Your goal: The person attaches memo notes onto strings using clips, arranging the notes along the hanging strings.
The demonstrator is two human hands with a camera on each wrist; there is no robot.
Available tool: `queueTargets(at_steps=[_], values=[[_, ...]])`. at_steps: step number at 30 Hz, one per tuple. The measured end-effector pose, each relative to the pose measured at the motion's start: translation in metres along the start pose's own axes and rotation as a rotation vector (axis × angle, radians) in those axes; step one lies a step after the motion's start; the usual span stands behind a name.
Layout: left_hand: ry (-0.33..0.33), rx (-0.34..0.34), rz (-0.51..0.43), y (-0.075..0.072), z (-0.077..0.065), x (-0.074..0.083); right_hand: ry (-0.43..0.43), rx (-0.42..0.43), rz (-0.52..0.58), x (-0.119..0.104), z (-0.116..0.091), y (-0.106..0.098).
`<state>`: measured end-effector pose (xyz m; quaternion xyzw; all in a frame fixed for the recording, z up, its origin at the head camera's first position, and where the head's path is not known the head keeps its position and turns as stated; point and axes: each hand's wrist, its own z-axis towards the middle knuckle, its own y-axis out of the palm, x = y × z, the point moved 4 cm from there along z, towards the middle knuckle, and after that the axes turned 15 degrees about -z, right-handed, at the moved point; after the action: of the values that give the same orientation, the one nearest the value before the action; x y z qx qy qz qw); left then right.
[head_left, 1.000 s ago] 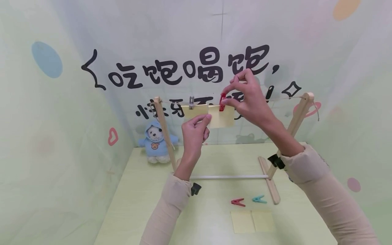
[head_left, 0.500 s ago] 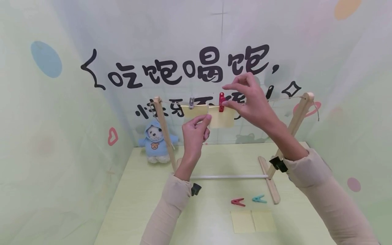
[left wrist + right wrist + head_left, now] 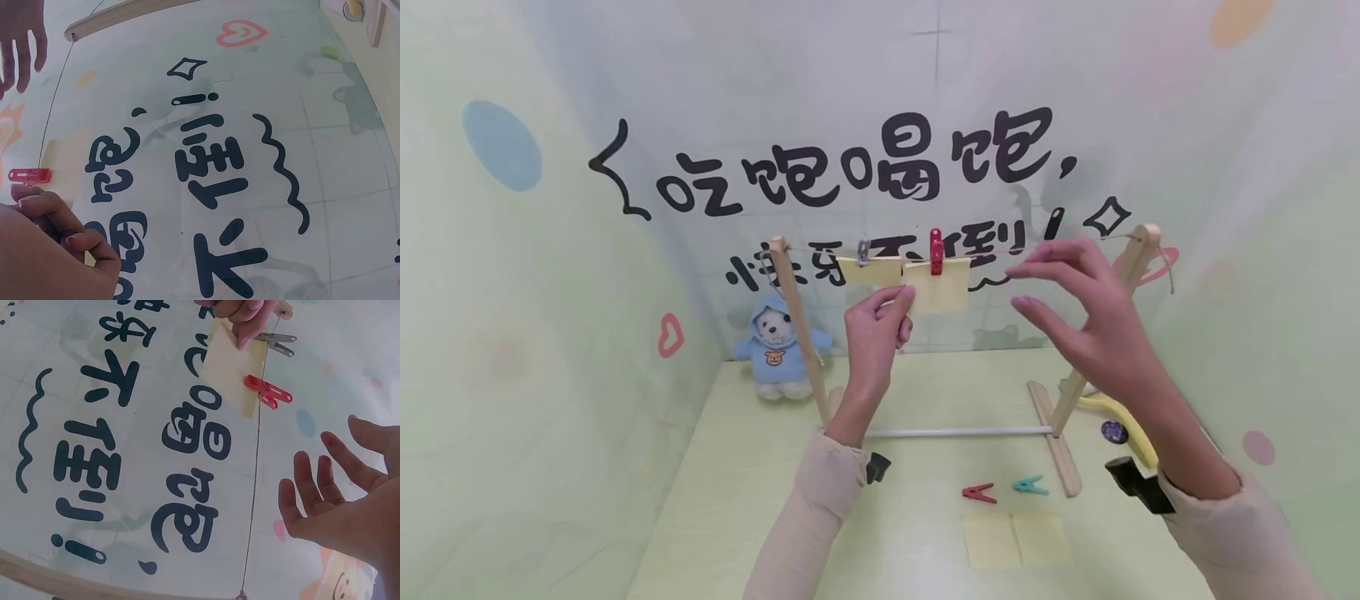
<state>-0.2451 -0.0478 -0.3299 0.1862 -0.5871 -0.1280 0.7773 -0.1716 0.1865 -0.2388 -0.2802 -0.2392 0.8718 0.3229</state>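
My left hand [image 3: 874,329] pinches the left edge of a pale yellow paper note [image 3: 942,292] hanging on a thin string [image 3: 255,487]. A red clothespin [image 3: 936,252] clips that note's top to the string, as the right wrist view also shows. To its left a grey clothespin [image 3: 862,252] holds a second yellow note [image 3: 868,270], partly hidden behind my left hand. My right hand [image 3: 1086,312] is right of the notes, fingers spread apart and holding nothing.
Two wooden posts [image 3: 793,308] carry the string, with a white rod [image 3: 955,432] low between them. On the table [image 3: 722,517] lie a red clothespin [image 3: 979,492], a teal clothespin [image 3: 1031,485] and two yellow notes [image 3: 992,540]. A blue-clad plush bear [image 3: 781,350] sits behind the left post.
My right hand has let go of the red clothespin and moved away to the right. The clothespin stays on the string and note. My left hand keeps its pinch on the note.
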Motion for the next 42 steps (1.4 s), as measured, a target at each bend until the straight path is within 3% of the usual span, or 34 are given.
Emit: queueTargets(at_steps=[10, 21, 26, 29, 33, 36, 42], values=[[-0.028, 0.008, 0.010, 0.003, -0.004, -0.013, 0.049, -0.018, -0.012, 0.027, -0.053, -0.016], [-0.036, -0.018, 0.083, -0.003, -0.009, -0.031, 0.141, -0.069, -0.029, 0.053, -0.098, -0.005], [-0.035, -0.066, 0.149, -0.012, -0.018, -0.053, 0.156, -0.102, -0.018, 0.061, -0.114, 0.006], [-0.061, -0.145, 0.264, -0.022, -0.034, -0.078, 0.146, -0.115, -0.025, 0.064, -0.124, 0.014], [-0.120, -0.248, 0.458, -0.039, -0.067, -0.118, 0.147, -0.119, -0.032, 0.067, -0.135, 0.021], [-0.153, -0.258, 0.540, -0.055, -0.092, -0.145, 0.151, -0.121, -0.042, 0.070, -0.139, 0.023], [-0.196, -0.226, 0.591, -0.077, -0.138, -0.187, 0.161, -0.123, -0.045, 0.075, -0.145, 0.027]])
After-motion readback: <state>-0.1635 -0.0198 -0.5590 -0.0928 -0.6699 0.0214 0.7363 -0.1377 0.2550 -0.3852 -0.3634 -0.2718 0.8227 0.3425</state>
